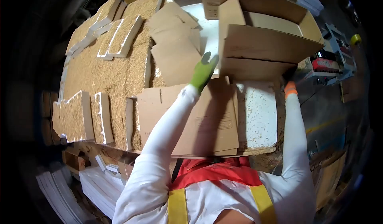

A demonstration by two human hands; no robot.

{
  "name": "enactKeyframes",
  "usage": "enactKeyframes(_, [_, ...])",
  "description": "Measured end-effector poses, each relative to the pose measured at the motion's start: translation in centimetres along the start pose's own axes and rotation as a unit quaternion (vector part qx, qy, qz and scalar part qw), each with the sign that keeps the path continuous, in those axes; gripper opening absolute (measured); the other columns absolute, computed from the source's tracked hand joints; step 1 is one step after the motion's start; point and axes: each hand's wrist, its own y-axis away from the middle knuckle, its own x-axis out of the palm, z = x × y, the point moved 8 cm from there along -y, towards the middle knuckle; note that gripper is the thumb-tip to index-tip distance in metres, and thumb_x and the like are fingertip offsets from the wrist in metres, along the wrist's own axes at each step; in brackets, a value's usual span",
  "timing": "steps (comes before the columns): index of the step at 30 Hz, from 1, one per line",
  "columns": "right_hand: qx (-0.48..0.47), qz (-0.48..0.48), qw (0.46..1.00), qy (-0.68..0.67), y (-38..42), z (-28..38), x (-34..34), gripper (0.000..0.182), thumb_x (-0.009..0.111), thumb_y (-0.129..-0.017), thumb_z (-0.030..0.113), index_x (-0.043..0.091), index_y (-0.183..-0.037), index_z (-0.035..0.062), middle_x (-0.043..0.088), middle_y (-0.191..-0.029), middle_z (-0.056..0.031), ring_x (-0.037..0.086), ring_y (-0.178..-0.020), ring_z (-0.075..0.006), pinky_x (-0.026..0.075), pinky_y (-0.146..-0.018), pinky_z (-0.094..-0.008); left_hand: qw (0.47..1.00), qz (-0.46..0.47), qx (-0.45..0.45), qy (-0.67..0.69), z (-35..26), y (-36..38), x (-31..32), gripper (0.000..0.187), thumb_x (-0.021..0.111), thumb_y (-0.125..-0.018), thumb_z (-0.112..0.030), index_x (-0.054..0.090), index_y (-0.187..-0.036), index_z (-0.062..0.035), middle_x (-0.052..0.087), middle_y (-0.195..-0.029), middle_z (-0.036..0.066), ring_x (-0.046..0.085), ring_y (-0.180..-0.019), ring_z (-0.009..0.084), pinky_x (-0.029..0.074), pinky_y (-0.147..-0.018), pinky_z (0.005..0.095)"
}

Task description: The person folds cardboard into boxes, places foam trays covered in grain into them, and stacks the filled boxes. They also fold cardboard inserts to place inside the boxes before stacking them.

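An open cardboard box (275, 44) stands at the upper right of the head view, flaps raised, its inside showing. My left hand (204, 71), in a green glove, is just left of the box's near corner, above flat cardboard pieces. Its fingers are stretched and apart, with nothing in them. My right hand (291, 89), with an orange glove showing, is by the near right corner of the box. Its fingers merge into a dark patch there, so their pose and any held thing are hidden. Flattened cardboard boxes (179, 124) lie stacked in front of me.
White foam-like blocks topped with tan shavings (72, 116) sit on the left. A white board (259, 116) sprinkled with bits lies at right. More cardboard pieces (173, 40) lie beyond my left hand. A metal rack (339, 52) with a red item (325, 64) stands right.
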Motion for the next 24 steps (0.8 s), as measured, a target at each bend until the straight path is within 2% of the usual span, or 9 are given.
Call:
enactKeyframes(3, [0.067,0.114,0.988,-0.083,4.4,-10.5,-1.1,0.047,0.042,-0.102,0.03,0.046,-0.137,-0.0022,0.055,-0.129,-0.0159,0.056,-0.11,-0.0237,0.046,-0.094,-0.0393,0.949,-0.218,0.158,-0.166,-0.3,12.3,-12.4,0.041,0.07,-0.083,-0.018,0.061,-0.121,-0.0071,0.057,-0.129,0.015,0.053,-0.118,0.0333,0.041,-0.102,0.0424])
enactKeyframes(5, [0.325,0.47,0.54,-0.619,19.6,5.4,1.2,0.044,0.049,-0.1,0.022,0.047,-0.137,-0.0015,0.063,-0.121,-0.0145,0.064,-0.095,-0.0209,0.053,-0.079,-0.0266,0.907,-0.326,0.058,-0.26,4.6,22.2,-20.4,0.048,0.074,-0.079,-0.02,0.06,-0.121,-0.0026,0.058,-0.125,0.018,0.053,-0.117,0.0341,0.041,-0.101,0.0428])
enactKeyframes(7, [0.284,0.354,0.879,-0.144,29.3,7.2,-0.2,0.049,0.048,-0.099,0.03,0.044,-0.142,0.0062,0.055,-0.132,-0.0075,0.058,-0.108,-0.0153,0.049,-0.081,-0.0286,0.884,-0.35,-0.187,-0.246,12.8,31.3,-24.3,0.063,0.074,-0.082,-0.026,0.048,-0.13,0.0046,0.055,-0.127,0.023,0.052,-0.117,0.0351,0.041,-0.101,0.0404])
enactKeyframes(9, [0.321,0.318,0.873,-0.185,34.4,9.4,2.8,0.05,0.05,-0.098,0.027,0.042,-0.143,0.0078,0.053,-0.134,-0.0053,0.055,-0.111,-0.0145,0.046,-0.086,-0.0277,0.941,-0.266,-0.208,0.019,23.1,35.7,-22.5,0.06,0.072,-0.086,-0.031,0.048,-0.129,0.0042,0.059,-0.116,0.016,0.058,-0.103,0.0229,0.049,-0.085,0.0341])
enactKeyframes(11, [0.389,0.287,0.847,-0.223,36.0,11.2,6.2,0.048,0.054,-0.098,0.012,0.041,-0.143,0.0057,0.05,-0.138,-0.0086,0.05,-0.124,-0.0184,0.042,-0.104,-0.0273,0.867,-0.159,-0.347,0.321,24.2,36.3,-18.9,0.041,0.069,-0.089,-0.03,0.058,-0.116,-0.0025,0.061,-0.084,0.003,0.055,-0.071,0.0096,0.045,-0.058,0.0259])
enactKeyframes(16, [0.405,0.33,0.827,-0.21,35.6,14.5,7.0,0.049,0.056,-0.098,0.021,0.042,-0.143,0.0077,0.06,-0.126,-0.0077,0.059,-0.108,-0.017,0.051,-0.09,-0.0292,0.912,-0.081,-0.347,0.202,20.5,38.2,-19.8,0.032,0.065,-0.091,-0.032,0.064,-0.108,-0.0047,0.057,-0.067,-0.003,0.048,-0.051,0.0074,0.039,-0.046,0.0255])
enactKeyframes(20, [0.285,0.34,0.894,-0.058,36.2,15.5,4.7,0.055,0.06,-0.095,0.029,0.042,-0.142,0.0063,0.058,-0.127,-0.0091,0.057,-0.111,-0.0188,0.047,-0.092,-0.0299,0.956,-0.118,-0.214,0.164,21.3,39.0,-21.0,0.065,0.07,-0.086,-0.031,0.043,-0.136,0.0012,0.059,-0.115,0.016,0.058,-0.104,0.0246,0.047,-0.087,0.0343])
enactKeyframes(23, [-0.004,0.38,0.854,0.355,36.6,16.1,2.2,0.067,0.063,-0.092,0.034,0.038,-0.144,0.002,0.051,-0.137,-0.0185,0.05,-0.125,-0.0284,0.04,-0.102,-0.0344,0.987,-0.075,-0.129,0.052,16.4,38.9,-19.9,0.109,0.08,-0.074,-0.039,0.015,-0.149,0.0043,0.014,-0.155,0.029,0.016,-0.145,0.0338,0.021,-0.115,0.0397])
enactKeyframes(24, [0.093,0.368,0.865,0.329,37.0,24.6,1.7,0.081,0.063,-0.086,0.053,0.036,-0.145,0.0032,0.045,-0.14,-0.0264,0.05,-0.124,-0.0381,0.043,-0.1,-0.0384,0.989,-0.089,-0.115,-0.014,14.9,39.1,-20.1,0.117,0.082,-0.07,-0.042,0.01,-0.15,0.0041,0.007,-0.156,0.03,0.008,-0.147,0.0359,0.017,-0.117,0.0412])
